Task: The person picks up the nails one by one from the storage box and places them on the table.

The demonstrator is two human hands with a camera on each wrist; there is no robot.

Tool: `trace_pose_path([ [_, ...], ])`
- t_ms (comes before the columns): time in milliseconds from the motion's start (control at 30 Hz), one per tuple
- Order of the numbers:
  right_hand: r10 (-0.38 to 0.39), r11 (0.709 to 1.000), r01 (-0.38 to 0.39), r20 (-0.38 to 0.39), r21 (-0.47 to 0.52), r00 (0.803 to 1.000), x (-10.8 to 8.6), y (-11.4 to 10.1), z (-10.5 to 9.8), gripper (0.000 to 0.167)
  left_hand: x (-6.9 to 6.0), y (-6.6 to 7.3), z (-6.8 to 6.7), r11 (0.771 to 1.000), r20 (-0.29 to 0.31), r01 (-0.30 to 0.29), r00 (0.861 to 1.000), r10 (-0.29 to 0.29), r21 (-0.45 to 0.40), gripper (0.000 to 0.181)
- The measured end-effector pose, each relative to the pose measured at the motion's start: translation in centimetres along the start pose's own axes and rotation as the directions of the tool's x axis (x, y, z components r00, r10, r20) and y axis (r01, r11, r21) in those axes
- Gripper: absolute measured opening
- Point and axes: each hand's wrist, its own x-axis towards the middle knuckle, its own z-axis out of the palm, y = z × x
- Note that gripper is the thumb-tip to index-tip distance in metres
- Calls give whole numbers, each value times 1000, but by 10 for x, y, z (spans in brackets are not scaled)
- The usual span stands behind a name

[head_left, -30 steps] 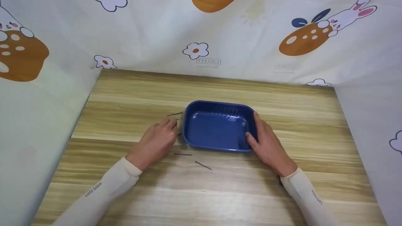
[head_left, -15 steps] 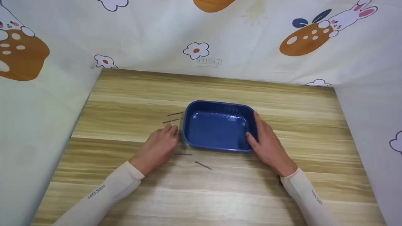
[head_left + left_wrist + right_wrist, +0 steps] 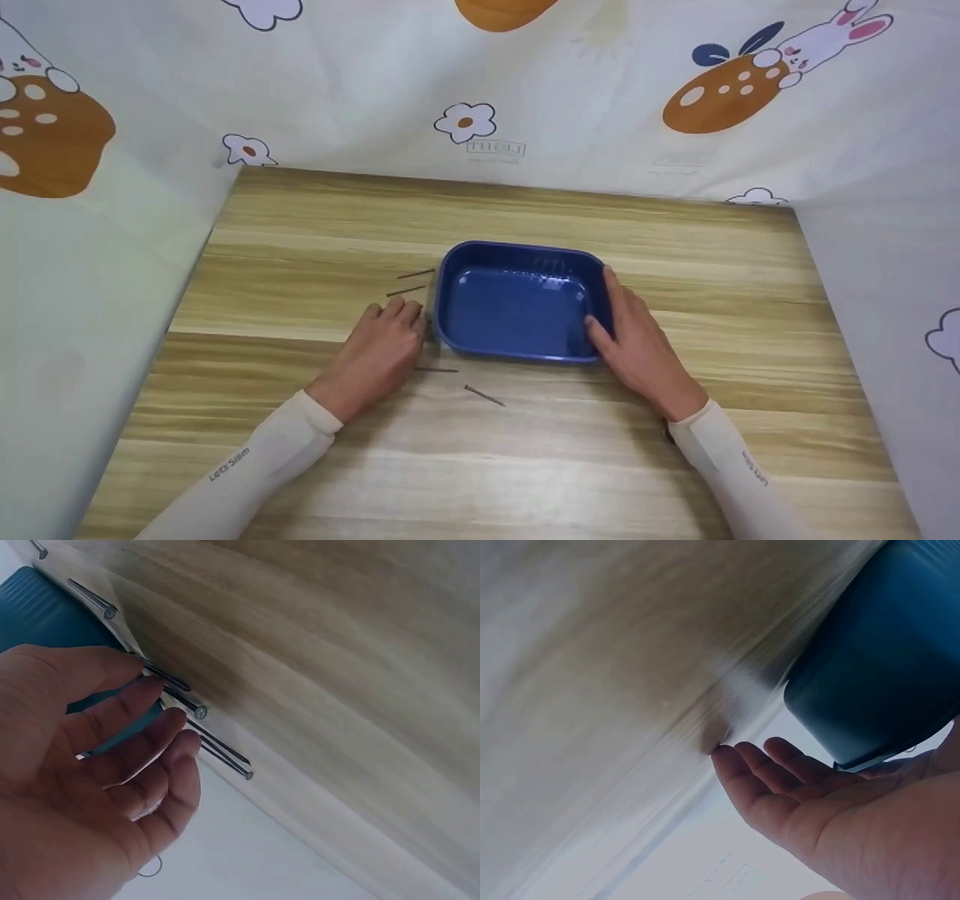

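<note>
A blue rectangular plastic basin (image 3: 517,311) stands on the table. At its left side, my left hand (image 3: 379,352) has its fingers bent down. The left wrist view shows its thumb and index fingertip closing around a dark metal nail (image 3: 172,676). Another nail (image 3: 200,712) lies beside that one, near the fingertips. My right hand (image 3: 641,349) holds the basin's right wall, thumb inside and fingers outside. In the right wrist view, the fingers (image 3: 757,776) extend along the outside of the basin (image 3: 877,667).
Two nails lie beyond the left hand, one farther back (image 3: 416,274) and one nearer (image 3: 406,291). In front of the basin lie another nail (image 3: 439,369) and a slanted one (image 3: 484,396). A patterned curtain (image 3: 570,97) surrounds the wooden table (image 3: 525,465).
My left hand has drawn slightly nearer since one second ago, uncovering the nail beyond its fingertips. The right hand and the basin have kept their places.
</note>
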Motion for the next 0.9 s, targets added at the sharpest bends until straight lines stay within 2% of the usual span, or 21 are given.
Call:
trace_pose_path([
  [133, -6, 1000, 6, -1, -21, 1000, 1, 0, 1, 77, -1, -2, -2, 994, -39, 60, 997, -63, -93, 11],
  [233, -23, 999, 22, -27, -48, 999, 1, 0, -2, 73, 0, -4, -4, 984, -62, 94, 993, -104, -154, 16],
  [333, -53, 996, 47, -76, -78, 996, 0, 0, -8, 69, 1, -9, -10, 969, -21, 138, 989, -146, -204, 31],
  [400, -79, 993, 68, -110, -101, 991, -1, 0, -13, 65, 1, -13, -15, 953, 37, 186, 982, -183, -239, 44],
  [500, -117, 984, 94, -149, -153, 982, -2, 2, -20, 62, 3, -19, -22, 925, 100, 270, 962, -252, -267, 58],
  [600, -129, 975, 95, -160, -202, 979, -4, 6, -25, 63, 6, -24, -27, 905, 119, 334, 942, -313, -264, 66],
  [833, -102, 951, 56, -137, -305, 985, -15, 13, -32, 78, 12, -30, -28, 875, 154, 458, 887, -436, -158, 85],
  [900, -115, 939, 63, -136, -339, 984, -17, 13, -33, 82, 13, -30, -27, 871, 147, 468, 881, -449, -148, 89],
])
